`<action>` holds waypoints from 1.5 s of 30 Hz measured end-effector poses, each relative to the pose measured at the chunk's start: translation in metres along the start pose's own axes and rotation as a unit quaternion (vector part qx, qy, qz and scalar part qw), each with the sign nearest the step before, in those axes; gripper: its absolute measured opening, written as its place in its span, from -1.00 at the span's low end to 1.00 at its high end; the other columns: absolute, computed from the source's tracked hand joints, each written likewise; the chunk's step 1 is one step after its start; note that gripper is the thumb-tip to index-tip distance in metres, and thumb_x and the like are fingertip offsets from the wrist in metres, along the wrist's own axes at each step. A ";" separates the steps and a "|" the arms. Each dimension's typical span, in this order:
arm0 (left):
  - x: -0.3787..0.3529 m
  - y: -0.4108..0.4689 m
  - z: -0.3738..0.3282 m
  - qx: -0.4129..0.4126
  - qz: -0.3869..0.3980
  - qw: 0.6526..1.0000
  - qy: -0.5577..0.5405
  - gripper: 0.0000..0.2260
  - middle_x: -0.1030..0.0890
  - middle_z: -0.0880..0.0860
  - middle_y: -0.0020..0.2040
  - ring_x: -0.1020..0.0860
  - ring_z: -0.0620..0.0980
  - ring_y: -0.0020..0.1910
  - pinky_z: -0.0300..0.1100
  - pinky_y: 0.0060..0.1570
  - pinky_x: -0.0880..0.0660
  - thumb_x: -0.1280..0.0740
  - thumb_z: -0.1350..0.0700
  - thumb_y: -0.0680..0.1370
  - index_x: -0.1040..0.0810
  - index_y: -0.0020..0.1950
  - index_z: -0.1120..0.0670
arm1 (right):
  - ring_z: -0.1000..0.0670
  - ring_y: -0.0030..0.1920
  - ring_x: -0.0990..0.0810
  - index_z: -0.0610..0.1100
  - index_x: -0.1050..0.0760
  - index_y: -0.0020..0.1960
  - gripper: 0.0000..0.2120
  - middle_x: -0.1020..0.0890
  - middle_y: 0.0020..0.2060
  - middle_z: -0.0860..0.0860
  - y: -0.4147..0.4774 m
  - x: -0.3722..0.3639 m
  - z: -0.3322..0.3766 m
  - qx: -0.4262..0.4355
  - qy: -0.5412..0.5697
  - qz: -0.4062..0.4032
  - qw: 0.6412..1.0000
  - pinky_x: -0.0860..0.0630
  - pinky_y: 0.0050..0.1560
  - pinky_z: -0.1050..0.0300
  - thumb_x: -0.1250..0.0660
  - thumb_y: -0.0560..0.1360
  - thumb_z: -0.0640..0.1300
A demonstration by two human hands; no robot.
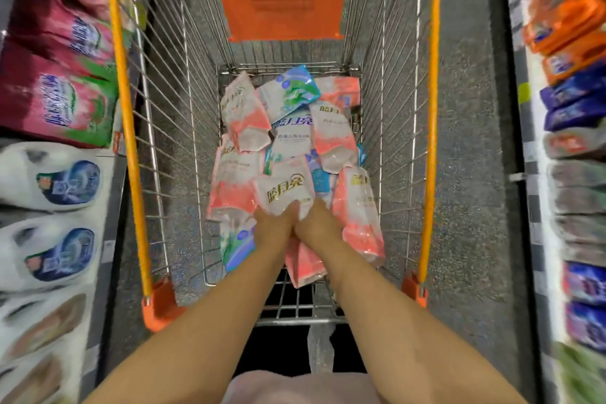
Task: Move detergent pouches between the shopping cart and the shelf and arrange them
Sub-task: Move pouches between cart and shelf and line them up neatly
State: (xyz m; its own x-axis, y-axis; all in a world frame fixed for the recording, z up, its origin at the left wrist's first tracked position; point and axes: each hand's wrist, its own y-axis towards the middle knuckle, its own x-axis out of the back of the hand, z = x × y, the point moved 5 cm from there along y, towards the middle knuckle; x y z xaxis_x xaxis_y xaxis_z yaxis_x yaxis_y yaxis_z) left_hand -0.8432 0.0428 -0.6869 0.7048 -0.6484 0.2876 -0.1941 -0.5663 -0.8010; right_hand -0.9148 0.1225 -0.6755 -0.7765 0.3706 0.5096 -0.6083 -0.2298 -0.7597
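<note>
As it lies topmost in the shopping cart [126,108], the pink pouch [283,187] is gripped by left hand [272,226] and right hand [317,224], likely for lifting.

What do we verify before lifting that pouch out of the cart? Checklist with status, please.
1. Grip: left hand and right hand both hold the white pouch at its near edge: ok.
2. White pouch lies on top of the other pouches, nothing over it: ok.
3. Way up out of the shopping cart is open: ok.
4. Free slot on the left shelf: cannot tell, blurred.
5. White pouch sealed, no leak: cannot tell.
</note>
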 end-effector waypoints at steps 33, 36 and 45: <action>0.383 -0.519 -0.085 -0.608 -0.384 0.610 -0.333 -0.65 -0.62 0.05 0.07 -0.61 0.01 0.03 0.07 0.09 -0.54 -0.35 0.08 0.41 -0.44 0.18 0.01 | -0.09 0.29 -0.41 -0.12 -0.15 0.45 -0.14 -0.44 0.29 -0.07 -0.579 0.041 0.245 0.722 0.180 -0.016 0.668 -0.41 0.24 -0.01 -0.47 0.31 0.15; 0.454 -0.553 -0.055 -0.616 -0.436 0.577 -0.312 -0.71 -0.64 0.00 0.02 -0.62 -0.02 0.00 0.06 0.06 -0.56 -0.38 0.03 0.42 -0.46 0.12 -0.12 | -0.08 0.18 -0.49 -0.03 -0.20 0.37 -0.24 -0.49 0.18 -0.03 -0.643 -0.016 0.261 0.739 0.210 0.038 0.638 -0.49 0.14 -0.08 -0.42 0.30 0.21; 0.667 -0.639 0.032 -0.614 -0.505 0.549 -0.257 -0.71 -0.65 0.05 -0.05 -0.64 -0.01 -0.05 -0.02 0.05 -0.56 -0.38 0.12 0.50 -0.45 0.18 -0.08 | 0.00 -0.03 -0.59 -0.04 -0.25 0.31 -0.31 -0.60 -0.03 0.05 -0.818 -0.177 0.318 0.764 0.218 0.208 0.571 -0.47 -0.06 0.17 -0.45 0.32 0.17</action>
State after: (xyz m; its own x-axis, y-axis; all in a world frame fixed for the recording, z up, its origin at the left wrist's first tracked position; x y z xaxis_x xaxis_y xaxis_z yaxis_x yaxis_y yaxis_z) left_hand -0.2270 -0.0112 -0.0002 0.9144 0.3627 -0.1797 0.3819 -0.6257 0.6802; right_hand -0.3319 -0.0415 -0.0164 -0.9938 0.1107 0.0120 -0.0784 -0.7723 0.6304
